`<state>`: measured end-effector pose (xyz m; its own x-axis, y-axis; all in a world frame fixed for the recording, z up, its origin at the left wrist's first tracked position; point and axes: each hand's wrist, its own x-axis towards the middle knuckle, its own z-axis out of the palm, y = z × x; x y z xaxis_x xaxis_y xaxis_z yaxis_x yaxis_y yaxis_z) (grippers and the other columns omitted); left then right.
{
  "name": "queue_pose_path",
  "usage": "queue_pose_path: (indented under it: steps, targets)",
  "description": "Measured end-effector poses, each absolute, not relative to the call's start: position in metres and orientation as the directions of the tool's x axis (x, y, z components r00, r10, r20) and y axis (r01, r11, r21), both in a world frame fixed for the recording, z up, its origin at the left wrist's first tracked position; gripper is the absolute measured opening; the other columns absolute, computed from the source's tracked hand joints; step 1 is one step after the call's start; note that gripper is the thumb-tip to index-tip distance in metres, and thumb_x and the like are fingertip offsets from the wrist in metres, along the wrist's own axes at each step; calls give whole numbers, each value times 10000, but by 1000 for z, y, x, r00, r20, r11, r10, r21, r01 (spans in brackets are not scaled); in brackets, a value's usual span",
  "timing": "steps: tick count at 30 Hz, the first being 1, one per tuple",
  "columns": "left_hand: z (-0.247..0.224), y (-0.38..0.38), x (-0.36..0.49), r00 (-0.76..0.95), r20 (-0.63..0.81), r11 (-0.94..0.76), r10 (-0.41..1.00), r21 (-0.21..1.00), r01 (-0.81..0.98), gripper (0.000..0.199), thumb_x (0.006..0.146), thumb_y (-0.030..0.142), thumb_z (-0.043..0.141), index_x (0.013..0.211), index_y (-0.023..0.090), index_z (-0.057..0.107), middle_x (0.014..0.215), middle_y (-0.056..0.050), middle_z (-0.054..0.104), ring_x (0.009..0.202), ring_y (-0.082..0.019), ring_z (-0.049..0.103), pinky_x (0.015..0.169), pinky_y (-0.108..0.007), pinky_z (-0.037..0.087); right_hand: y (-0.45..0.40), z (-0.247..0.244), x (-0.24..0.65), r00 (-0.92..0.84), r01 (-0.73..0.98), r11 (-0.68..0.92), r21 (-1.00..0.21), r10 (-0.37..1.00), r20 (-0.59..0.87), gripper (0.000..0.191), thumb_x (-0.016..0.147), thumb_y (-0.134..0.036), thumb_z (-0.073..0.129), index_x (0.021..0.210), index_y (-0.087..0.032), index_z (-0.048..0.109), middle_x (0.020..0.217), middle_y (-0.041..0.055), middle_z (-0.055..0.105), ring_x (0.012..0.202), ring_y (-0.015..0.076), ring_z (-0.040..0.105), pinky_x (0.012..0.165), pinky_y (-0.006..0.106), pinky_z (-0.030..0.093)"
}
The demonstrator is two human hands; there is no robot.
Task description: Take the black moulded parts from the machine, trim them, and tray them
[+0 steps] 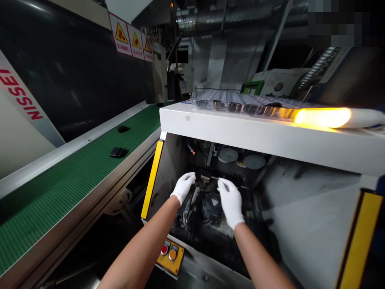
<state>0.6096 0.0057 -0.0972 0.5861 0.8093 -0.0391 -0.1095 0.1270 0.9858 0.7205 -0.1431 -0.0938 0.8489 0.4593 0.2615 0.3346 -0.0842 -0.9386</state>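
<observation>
The white-gloved left hand and white-gloved right hand were inside a grey metal machine recess, fingers bent on either side of a dark metal fixture; whether either grasped anything could not be told. A rounded black unit with a pale triangle sat just beside the right, and two small black parts lay on the ribbed green conveyor belt.

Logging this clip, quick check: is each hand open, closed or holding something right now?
Left hand: partly curled; whether it holds anything cannot be told.
Right hand: also partly curled; no held object can be made out for certain.
</observation>
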Motion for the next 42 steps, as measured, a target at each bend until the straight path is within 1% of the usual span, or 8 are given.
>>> queue_pose_path:
  steps: [5,10,14,18,23,26,32,42]
  targets:
    - [-138,-28,516,440,-51,43,897,999,29,360,737,487,649,853,147,665,787,-41,683,775,-178,627,823,-316,495,-177,-101,748,914,403,-221,-888,52,402,657,688,-516,703,1189,-110,576,1130,173,622,959,246,603,890,426,489]
    - [-189,-66,436,336,-191,85,922,948,306,367,775,468,578,948,160,677,943,-77,723,917,-237,663,886,-352,509,-154,-90,771,916,300,-121,-946,314,250,525,675,-543,710,989,-127,648,940,115,691,840,225,628,837,397,503]
    - [-219,-96,398,372,-181,-75,910,811,580,321,840,335,494,1074,242,693,1159,-39,702,1113,-217,627,1035,-326,437,-135,-101,773,970,217,-134,-967,138,199,523,616,-509,759,955,-135,623,889,89,685,770,210,618,760,380,516]
    - [-229,-113,392,487,-233,-307,842,535,787,479,858,212,416,1291,320,590,1177,-41,696,1030,-220,663,958,-341,478,-129,-115,780,970,241,-160,-957,43,237,544,601,-490,766,982,-142,594,911,88,679,790,218,621,756,388,524]
    - [-226,-107,403,406,-371,-308,835,296,904,617,838,203,429,1452,265,396,1101,-143,709,926,-285,689,838,-404,502,-140,-112,779,966,246,-239,-939,142,217,541,607,-553,752,937,-147,613,906,93,684,830,248,631,811,436,521]
    - [-222,-98,404,391,-398,-300,830,274,914,608,826,220,450,1433,259,427,1091,-168,707,931,-308,689,826,-422,498,-158,-105,765,952,272,-232,-934,209,225,603,624,-548,756,1042,-142,602,994,119,680,911,269,639,867,463,512]
    - [-215,-84,404,453,-413,-376,790,259,890,512,823,239,458,1325,225,560,1115,-197,696,993,-365,669,848,-483,493,-201,-89,713,874,484,-119,-867,112,473,719,712,-470,734,1303,-151,476,1278,168,567,1185,269,551,1038,478,433]
    - [-212,-73,410,442,-398,-332,804,316,889,329,790,283,555,1065,194,711,1046,-180,712,985,-370,662,863,-462,482,-205,-112,560,512,744,73,-665,578,636,442,813,-337,641,1233,-222,564,1185,133,642,1083,284,618,947,510,518]
